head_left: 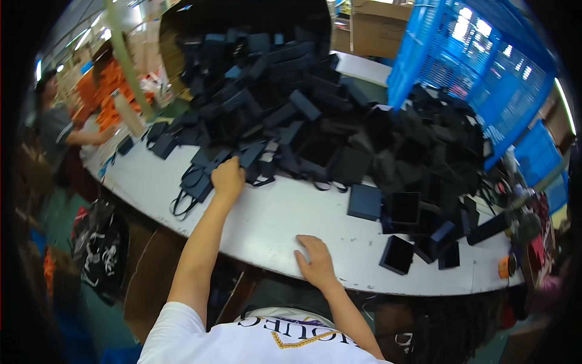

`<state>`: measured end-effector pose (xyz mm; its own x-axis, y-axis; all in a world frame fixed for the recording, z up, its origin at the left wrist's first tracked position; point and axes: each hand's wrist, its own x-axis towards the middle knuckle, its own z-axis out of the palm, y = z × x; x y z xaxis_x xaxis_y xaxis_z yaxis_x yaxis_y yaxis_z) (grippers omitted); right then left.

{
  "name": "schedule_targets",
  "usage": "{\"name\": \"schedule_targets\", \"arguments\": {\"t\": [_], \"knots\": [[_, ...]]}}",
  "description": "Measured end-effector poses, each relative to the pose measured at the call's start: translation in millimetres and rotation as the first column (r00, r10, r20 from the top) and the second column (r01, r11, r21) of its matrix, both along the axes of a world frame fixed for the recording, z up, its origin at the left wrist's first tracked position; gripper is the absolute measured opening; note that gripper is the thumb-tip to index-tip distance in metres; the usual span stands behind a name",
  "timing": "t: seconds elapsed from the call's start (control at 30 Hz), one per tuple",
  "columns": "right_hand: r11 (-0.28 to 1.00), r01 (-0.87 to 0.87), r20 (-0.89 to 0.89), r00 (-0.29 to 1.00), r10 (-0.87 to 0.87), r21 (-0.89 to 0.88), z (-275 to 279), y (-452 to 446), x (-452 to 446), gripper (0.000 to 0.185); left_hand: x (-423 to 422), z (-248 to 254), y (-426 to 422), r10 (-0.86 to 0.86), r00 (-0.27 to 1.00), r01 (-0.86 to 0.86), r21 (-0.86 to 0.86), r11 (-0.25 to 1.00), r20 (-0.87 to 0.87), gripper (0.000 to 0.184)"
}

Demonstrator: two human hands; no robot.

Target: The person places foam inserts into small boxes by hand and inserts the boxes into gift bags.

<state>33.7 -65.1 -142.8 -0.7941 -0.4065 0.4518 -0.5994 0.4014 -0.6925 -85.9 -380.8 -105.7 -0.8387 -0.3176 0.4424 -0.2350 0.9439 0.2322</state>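
Observation:
My left hand (229,179) reaches forward to the near edge of a big heap of dark boxes. Its fingers are curled at a dark blue box (219,159) and partly hidden against it. Just left of that hand lie dark blue pieces with ribbon loops (197,182), which look like small gift bags or boxes. My right hand (315,262) rests near the table's front edge, fingers apart and holding nothing. To its right are a closed blue box (364,202) and an open black box tray (398,255).
The white table (279,212) curves around in front of me. A large dark container (173,54) spills boxes from behind. At right, a blue plastic crate (418,54) leans over the heap. An orange tape roll (504,267) sits at the right edge. Another person (57,127) works at far left.

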Motion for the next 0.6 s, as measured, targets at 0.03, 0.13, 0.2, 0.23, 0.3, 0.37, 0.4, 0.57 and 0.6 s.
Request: {"name": "schedule_targets", "arguments": {"t": [0.03,0.13,0.2,0.23,0.3,0.37,0.4,0.57,0.6], "knots": [[1.000,-0.006,0.003,1.000,0.006,-0.010,1,0,-1,0.034,1,-1,3,-0.002,0.995,0.002,0.003,1.000,-0.096,0.018],[1.000,-0.014,-0.007,1.000,0.013,-0.025,1,1,0,0.034,26,27,16,-0.085,0.968,0.081,-0.026,0.996,-0.235,0.015],[0.998,-0.012,-0.047,0.999,0.009,-0.069,7,1,2,0.035,57,63,34,-0.093,0.969,0.089,-0.030,0.996,-0.230,0.015],[0.996,-0.020,-0.081,0.997,0.013,-0.090,9,1,4,0.036,72,78,42,-0.094,0.970,0.089,-0.032,0.996,-0.225,0.015],[0.990,-0.051,-0.152,0.988,0.031,-0.131,18,-4,10,0.039,97,95,55,-0.191,0.971,0.177,-0.105,0.979,-0.142,0.017],[0.982,-0.084,-0.229,0.972,0.044,-0.169,35,-12,18,0.043,115,103,72,-0.252,0.968,0.249,-0.145,0.958,0.000,0.020],[0.978,-0.110,-0.232,0.970,0.067,-0.177,42,-17,22,0.044,121,103,84,-0.268,0.958,0.281,-0.147,0.948,0.103,0.022],[0.995,-0.032,-0.186,0.982,0.014,-0.091,34,-18,27,0.042,119,68,124,-0.470,0.823,0.446,0.148,0.883,0.320,0.030],[0.999,0.022,-0.161,0.987,-0.030,-0.049,24,-11,31,0.040,115,61,131,-0.502,0.787,0.428,0.268,0.863,0.359,0.033]]}}
